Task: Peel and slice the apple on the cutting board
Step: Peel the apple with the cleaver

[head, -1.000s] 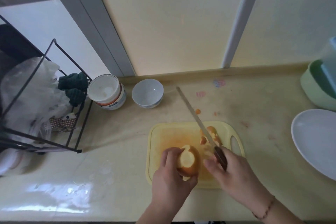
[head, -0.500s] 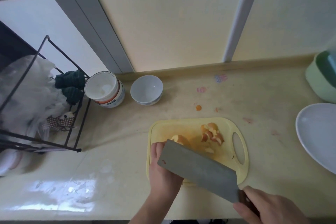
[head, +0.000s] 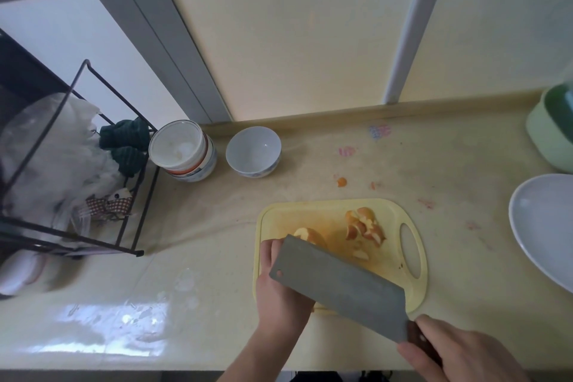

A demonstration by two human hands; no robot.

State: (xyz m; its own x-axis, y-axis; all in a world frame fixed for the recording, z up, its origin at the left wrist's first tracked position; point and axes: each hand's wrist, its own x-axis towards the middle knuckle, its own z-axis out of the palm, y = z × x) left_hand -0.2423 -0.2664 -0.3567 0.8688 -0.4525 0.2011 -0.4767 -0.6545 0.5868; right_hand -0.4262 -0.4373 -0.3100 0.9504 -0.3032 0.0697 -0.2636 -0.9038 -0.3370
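While the right hand [head: 462, 353] grips the cleaver [head: 338, 285]: left hand [head: 280, 291] round the apple [head: 307, 234], bowl [head: 252, 150] bare inside.

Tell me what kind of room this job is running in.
Most likely a home kitchen counter under a window. A yellow cutting board holds a partly peeled apple, a cleaver is in use, and bowls stand beside a wire rack.

Soft, dim daylight falls from the far window [head: 294, 40]. Pale glare streaks the near-left tabletop [head: 102, 329]. Shadows are faint. Wide-angle distortion bends the edges, and the left wire rack [head: 77, 164] looks blurred.
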